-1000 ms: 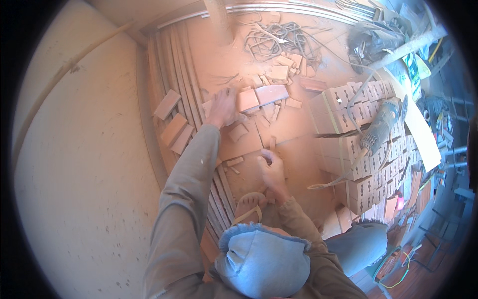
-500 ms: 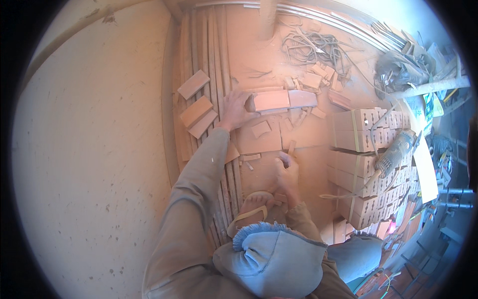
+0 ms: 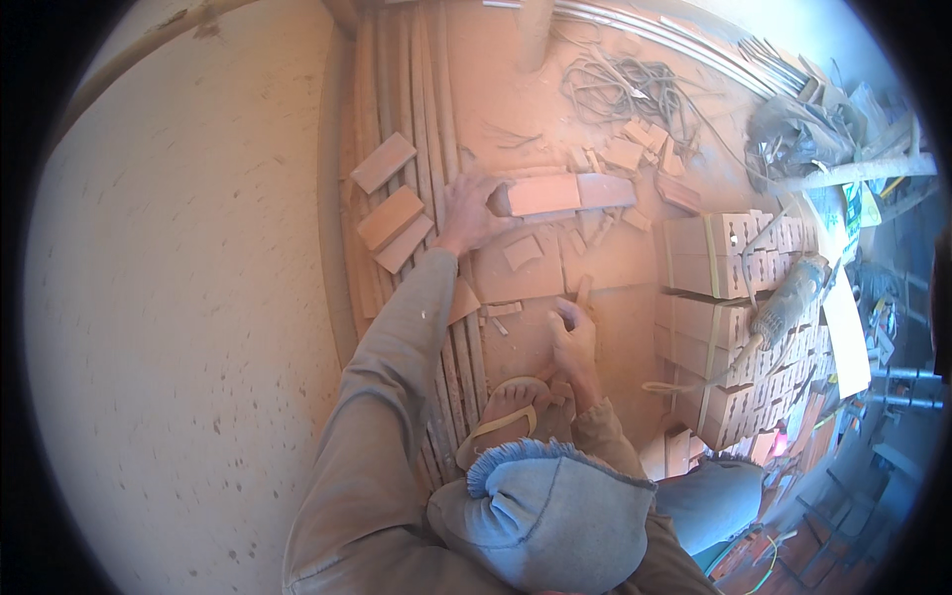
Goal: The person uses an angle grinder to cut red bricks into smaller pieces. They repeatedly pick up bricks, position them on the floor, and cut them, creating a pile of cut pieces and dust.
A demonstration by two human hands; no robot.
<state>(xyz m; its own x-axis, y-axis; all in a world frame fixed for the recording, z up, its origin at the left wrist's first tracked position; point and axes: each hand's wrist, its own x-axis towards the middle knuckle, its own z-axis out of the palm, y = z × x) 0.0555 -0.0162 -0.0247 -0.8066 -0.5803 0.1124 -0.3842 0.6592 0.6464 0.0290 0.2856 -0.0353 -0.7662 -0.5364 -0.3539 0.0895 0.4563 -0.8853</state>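
My left hand (image 3: 470, 214) reaches to a flat reddish clay tile (image 3: 543, 196), its thumb and fingers curved round the tile's left end. Butted against the right end of that tile is a second, paler tile (image 3: 606, 191). Nearer to me, my right hand (image 3: 573, 342) hovers above the dusty floor with its fingers curled in toward the thumb; whether anything small sits in them is hidden. A narrow clay sliver (image 3: 584, 290) shows just beyond its fingertips. Between the hands lies a broken tile piece (image 3: 523, 253).
Banded stacks of slotted clay tiles (image 3: 709, 317) stand at right, with a dusty power tool (image 3: 788, 297) on them. Loose tiles (image 3: 391, 216) rest on long bars (image 3: 426, 109) at left. Coiled cable (image 3: 620, 89) and broken pieces (image 3: 645, 144) lie farther off. My sandaled foot (image 3: 514, 402) is close by.
The view has shifted slightly. My left hand stays at the tile's end, and my right hand keeps almost the same curled pose and place.
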